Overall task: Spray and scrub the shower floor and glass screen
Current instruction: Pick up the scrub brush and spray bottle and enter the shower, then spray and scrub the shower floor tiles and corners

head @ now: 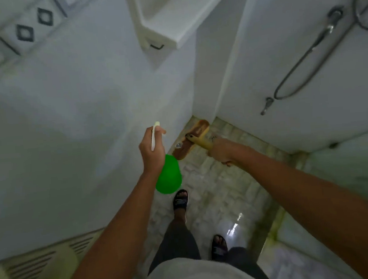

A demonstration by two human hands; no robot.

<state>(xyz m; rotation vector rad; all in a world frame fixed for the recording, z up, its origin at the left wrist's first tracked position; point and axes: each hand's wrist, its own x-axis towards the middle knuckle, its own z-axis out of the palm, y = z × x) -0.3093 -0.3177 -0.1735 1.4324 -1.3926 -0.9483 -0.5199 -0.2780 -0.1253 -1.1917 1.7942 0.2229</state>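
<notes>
L hand (152, 151) w/ green spray bottle (168, 176) — R hand (221, 152) w/ scrub brush (192, 142) on shower floor (221, 191)

Around the pebbled shower floor (216, 180) there are two hands (152, 152) (222, 153), two sandalled feet (180, 201) (218, 244), one green spray bottle (168, 177), one yellow-handled scrub brush (192, 142), one shower hose (304, 65) and one white wall shelf (178, 15).

home bathroom | shower hose (300, 66) | tiled shower floor (223, 186) | white walls (67, 104)
</notes>
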